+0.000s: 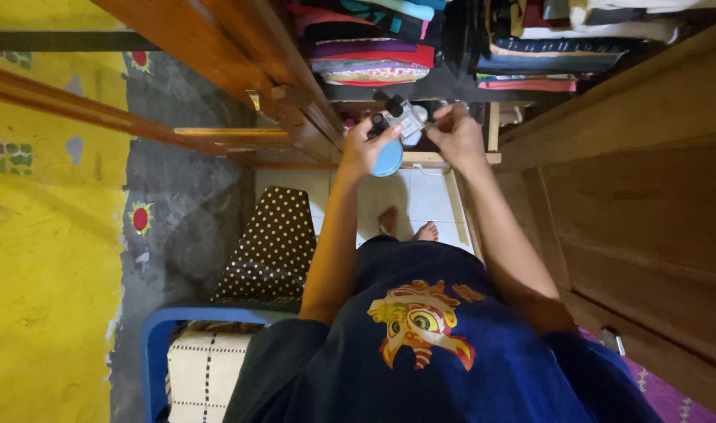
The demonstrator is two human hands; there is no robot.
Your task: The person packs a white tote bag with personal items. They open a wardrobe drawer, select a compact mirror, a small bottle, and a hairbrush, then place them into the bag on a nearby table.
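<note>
1. Wardrobe (pixel 640 196) first, since it's the biggest thing here: open wooden doors either side, folded clothes (pixel 373 55) stacked on the shelves above. The person stands right in the opening, so I'd say an elbow could knock a door or drag a stack down.

2. Floor (pixel 420 200) next: pale tiles, bare feet (pixel 409 227) directly under the hands. Anything dropped lands on toes or hard tile, and I reckon small parts would bounce out of sight under the wardrobe.

3. Left hand (pixel 366 145): its fingers are wrapped round a small black-and-clear gadget (pixel 401 117) with a round light-blue disc (pixel 387 159) just below the palm. It's held in the air in front of the lower shelf edge (pixel 452 158), not resting on anything. One-handed support looks like the weak spot to me.

4. Right hand (pixel 456 133): fingers pinched together at the gadget's right end, but what exactly they're pinching I can't tell, too small and dim. If it's a cap or a wire, a hard tug could snap it or jerk the whole thing loose.
</note>
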